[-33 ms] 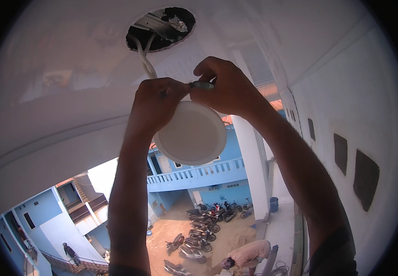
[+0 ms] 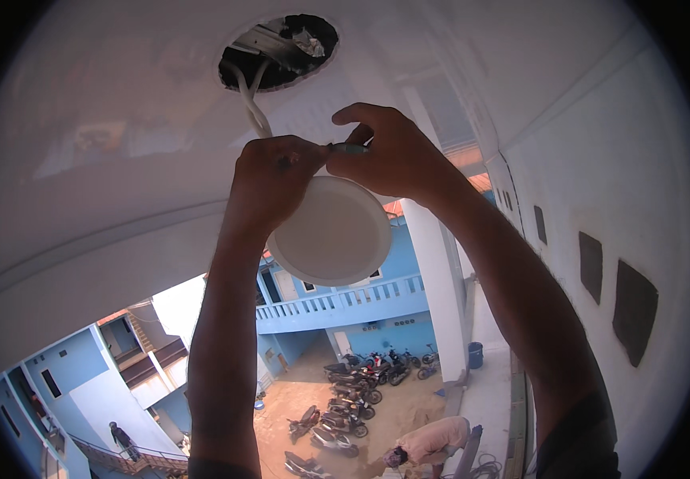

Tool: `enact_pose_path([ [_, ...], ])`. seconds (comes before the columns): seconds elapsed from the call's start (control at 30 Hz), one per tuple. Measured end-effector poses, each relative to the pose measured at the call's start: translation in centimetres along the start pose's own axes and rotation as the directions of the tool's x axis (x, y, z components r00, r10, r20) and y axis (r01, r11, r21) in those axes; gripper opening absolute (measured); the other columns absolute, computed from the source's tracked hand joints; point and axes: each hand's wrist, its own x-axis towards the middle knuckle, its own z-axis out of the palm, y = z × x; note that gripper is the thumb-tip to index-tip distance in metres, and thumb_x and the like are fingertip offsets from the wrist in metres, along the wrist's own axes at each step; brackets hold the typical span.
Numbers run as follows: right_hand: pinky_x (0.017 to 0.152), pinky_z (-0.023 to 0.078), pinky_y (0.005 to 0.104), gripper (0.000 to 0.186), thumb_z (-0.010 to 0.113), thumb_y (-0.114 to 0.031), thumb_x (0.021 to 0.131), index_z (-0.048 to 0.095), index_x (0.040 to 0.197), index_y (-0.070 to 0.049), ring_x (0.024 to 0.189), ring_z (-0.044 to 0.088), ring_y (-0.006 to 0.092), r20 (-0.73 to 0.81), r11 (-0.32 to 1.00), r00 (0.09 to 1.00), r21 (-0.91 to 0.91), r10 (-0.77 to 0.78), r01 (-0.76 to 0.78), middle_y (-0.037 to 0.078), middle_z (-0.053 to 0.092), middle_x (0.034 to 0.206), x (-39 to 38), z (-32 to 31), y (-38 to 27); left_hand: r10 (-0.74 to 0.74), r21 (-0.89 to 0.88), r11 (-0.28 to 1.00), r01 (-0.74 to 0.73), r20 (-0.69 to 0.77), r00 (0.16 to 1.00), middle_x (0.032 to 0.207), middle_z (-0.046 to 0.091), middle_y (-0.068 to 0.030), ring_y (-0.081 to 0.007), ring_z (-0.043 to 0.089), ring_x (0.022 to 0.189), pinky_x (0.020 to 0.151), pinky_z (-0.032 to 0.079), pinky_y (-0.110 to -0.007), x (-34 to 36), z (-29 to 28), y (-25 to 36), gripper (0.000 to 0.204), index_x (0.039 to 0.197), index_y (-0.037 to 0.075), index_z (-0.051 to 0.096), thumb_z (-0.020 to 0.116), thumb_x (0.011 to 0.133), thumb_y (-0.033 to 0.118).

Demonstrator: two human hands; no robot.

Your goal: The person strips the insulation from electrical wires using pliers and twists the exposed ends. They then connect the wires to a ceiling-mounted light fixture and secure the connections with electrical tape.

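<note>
Two white cables point(image 2: 254, 109) come down from a round ceiling hole point(image 2: 281, 68) and run behind my left hand point(image 2: 271, 180). The fingers of that hand are pinched round the cable ends, which they hide. My right hand point(image 2: 393, 153) is beside it, thumb and fingers curled round a small dark roll with a greenish-grey face point(image 2: 351, 148), which looks like electrical tape. The thumbs and fingertips of both hands nearly meet there. Just below the hands hangs a round white ceiling lamp point(image 2: 333, 235), its upper left edge covered by my left hand.
A white ceiling point(image 2: 121, 160) spreads overhead, and a white wall point(image 2: 600, 184) with dark openings rises at right. Far below, motorbikes point(image 2: 345, 415) stand in a courtyard by a blue building point(image 2: 345, 310). One person point(image 2: 436, 437) bends over below; another point(image 2: 123, 439) stands by a railing.
My right hand has shifted very slightly, and the roll between its fingers has tilted so less of its face shows. The lamp and my left hand are almost unmoved.
</note>
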Motion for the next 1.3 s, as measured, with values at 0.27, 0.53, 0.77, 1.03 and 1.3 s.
enact_pose_path([
  [0.27,0.075,0.059,0.0457,0.045,0.064,-0.041,0.076,0.073,0.079,0.003,0.074,0.072,0.0348,-0.029,0.931,0.982,-0.324,-0.188,0.168,0.019,0.069,0.072,0.2,-0.2,-1.8,0.108,0.052,0.993,-0.103,-0.091,0.990,0.088,0.076,-0.0157,-0.0221,0.072,0.075,0.075,0.057,-0.036,0.6,1.0,0.5,0.024,0.105,-0.001,0.077,0.065,0.087,0.009],
  [0.53,0.062,0.053,0.0429,0.034,0.066,-0.033,0.074,0.065,0.066,0.000,0.061,0.064,0.0307,-0.170,0.831,0.884,-0.455,-0.435,0.321,0.014,0.060,0.061,-1.0,0.4,-0.7,0.086,0.000,0.996,-0.086,-0.026,0.996,0.084,0.076,-0.0131,-0.0201,0.072,0.075,0.072,0.057,-0.035,0.6,1.1,1.6,0.019,0.099,-0.001,0.077,0.070,0.085,0.010],
  [0.77,0.059,0.056,0.0405,0.036,0.066,-0.035,0.078,0.069,0.072,0.000,0.055,0.065,0.0266,-0.140,0.856,0.850,-0.196,-0.507,0.478,0.013,0.064,0.060,-2.9,0.6,-4.9,0.129,0.050,0.991,-0.126,-0.059,0.990,0.083,0.076,-0.0169,-0.0270,0.075,0.075,0.077,0.058,-0.038,2.0,-0.6,-3.6,0.027,0.091,0.001,0.079,0.077,0.081,0.026],
  [1.03,0.067,0.053,0.0321,0.012,0.062,-0.012,0.092,0.070,0.097,-0.005,0.070,0.064,0.0159,-0.095,0.952,0.947,-0.046,-0.307,0.304,0.008,0.067,0.080,0.8,-2.8,1.6,0.065,0.057,0.996,-0.066,0.019,0.998,0.079,0.073,-0.0091,-0.0150,0.063,0.066,0.066,0.050,-0.033,0.9,-0.7,0.6,0.023,0.094,0.000,0.077,0.075,0.088,0.022],
  [1.3,0.086,0.057,0.0368,0.022,0.078,-0.013,0.084,0.074,0.105,-0.015,0.100,0.062,0.0207,0.139,0.529,0.638,-0.443,-0.757,0.724,0.002,0.066,0.100,3.4,-1.3,2.1,0.049,-0.132,0.990,-0.041,0.060,0.997,0.080,0.069,-0.0058,-0.0131,0.060,0.074,0.070,0.047,-0.031,0.5,-1.7,0.1,0.018,0.093,0.001,0.076,0.074,0.084,0.017],
])
